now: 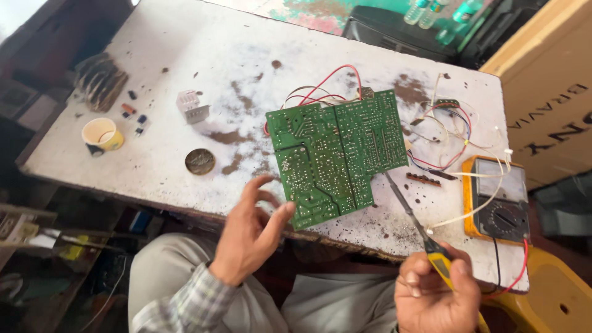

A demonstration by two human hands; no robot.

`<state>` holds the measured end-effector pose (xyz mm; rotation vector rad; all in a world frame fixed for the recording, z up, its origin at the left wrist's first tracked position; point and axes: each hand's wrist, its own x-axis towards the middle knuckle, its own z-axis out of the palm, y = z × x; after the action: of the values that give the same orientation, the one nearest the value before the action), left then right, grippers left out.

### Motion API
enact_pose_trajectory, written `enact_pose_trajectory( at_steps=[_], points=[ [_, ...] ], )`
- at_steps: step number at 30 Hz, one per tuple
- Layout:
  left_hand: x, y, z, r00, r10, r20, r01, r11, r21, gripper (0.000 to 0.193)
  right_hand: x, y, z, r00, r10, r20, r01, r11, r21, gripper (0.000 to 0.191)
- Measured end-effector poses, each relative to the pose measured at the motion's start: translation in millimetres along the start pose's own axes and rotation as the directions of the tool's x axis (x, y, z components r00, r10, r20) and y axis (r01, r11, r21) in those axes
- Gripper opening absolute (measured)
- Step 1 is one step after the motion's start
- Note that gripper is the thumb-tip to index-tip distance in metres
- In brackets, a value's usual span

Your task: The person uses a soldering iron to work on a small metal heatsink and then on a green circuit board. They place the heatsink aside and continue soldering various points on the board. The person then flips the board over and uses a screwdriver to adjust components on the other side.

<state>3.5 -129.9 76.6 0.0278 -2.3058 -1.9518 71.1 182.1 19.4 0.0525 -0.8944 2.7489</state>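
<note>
yellow paper cup [102,134] at tabletop [203,49] left edge, contents unclear. bare room beyond it. left hand [250,231] fingers spread, thumb touching green circuit board [336,154] overhanging near edge. right hand [435,296] clamped on yellow screwdriver [419,231], tip beside board. multimeter [498,198] at right edge.

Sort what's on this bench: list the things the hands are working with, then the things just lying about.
In use:
left hand at the green circuit board
right hand holding the yellow-handled tool

Lying about:
paper cup
round tin
white connector block
yellow multimeter
loose wires
</note>
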Motion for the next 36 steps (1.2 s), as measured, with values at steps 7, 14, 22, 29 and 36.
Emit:
enact_pose_trajectory(
  at_steps=[7, 14, 22, 29, 36],
  points=[
    [12, -28, 30, 0.985, -0.076, 0.153, 0.117, 0.953, -0.280, 0.034, -7, 3, 7, 0.991, -0.057, -0.125, 0.038, 0.988, -0.147, 0.030],
    [-10, -33, 14, 0.953, -0.092, 0.288, 0.197, 0.913, -0.359, 0.032, -13, 13, 2, 0.999, 0.027, -0.044, -0.037, 0.965, -0.258, 0.025],
    [15, -65, 13, 0.994, 0.017, 0.104, 0.038, 0.862, -0.506, 0.027, -4, 36, 51, 0.999, -0.003, -0.038, -0.012, 0.919, -0.393, 0.027],
    [20, -105, 44, 0.984, 0.114, 0.134, 0.036, 0.614, -0.789, 0.016, 26, 88, 154, 0.981, 0.091, 0.171, 0.065, 0.675, -0.734, 0.022],
    [21, -117, 47, 0.965, 0.063, 0.253, 0.220, 0.324, -0.920, 0.019, 61, 139, 215, 0.886, 0.139, 0.442, 0.416, 0.185, -0.890, 0.017]
  ],
)
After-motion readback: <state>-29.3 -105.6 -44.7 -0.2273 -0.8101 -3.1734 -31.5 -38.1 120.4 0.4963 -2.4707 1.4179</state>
